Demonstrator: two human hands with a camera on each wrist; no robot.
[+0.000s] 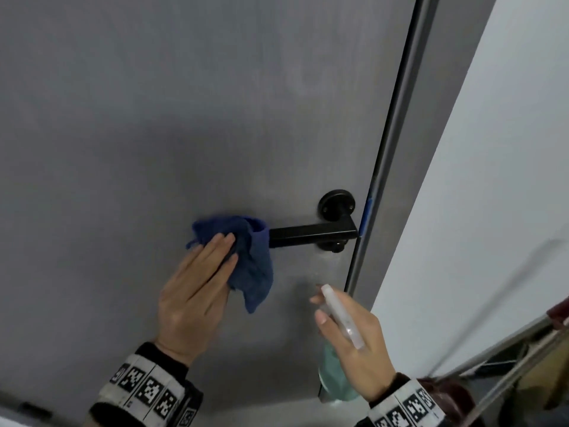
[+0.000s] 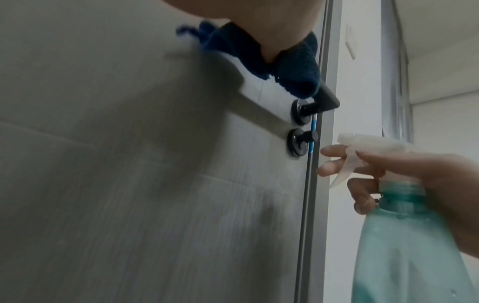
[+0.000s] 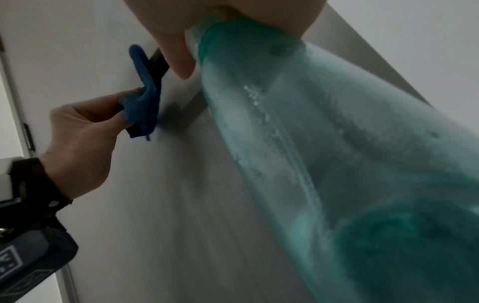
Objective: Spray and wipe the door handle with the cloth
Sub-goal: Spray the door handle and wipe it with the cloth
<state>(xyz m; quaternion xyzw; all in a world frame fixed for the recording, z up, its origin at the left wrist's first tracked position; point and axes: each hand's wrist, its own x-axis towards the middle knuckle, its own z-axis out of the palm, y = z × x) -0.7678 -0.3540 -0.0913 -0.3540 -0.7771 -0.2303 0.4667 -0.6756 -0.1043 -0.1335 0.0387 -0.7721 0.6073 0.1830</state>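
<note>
- The left hand is at the left of the scene, with its fingers lying close together over the blue cloth; the right wrist view shows the thumb and fingers pinching the cloth between them
- The cloth is wrapped around the free left end of the black door handle, and one loose corner hangs down below the hand
- The door handle is a horizontal lever on the grey door; its round base sits near the right edge of the door, and the bare part of the lever shows between cloth and base
- Below the handle and to the right, the right hand grips the neck of a green spray bottle; its fingers curl around the white trigger head, whose nozzle points up toward the door
- A white wall is at the far right
</note>
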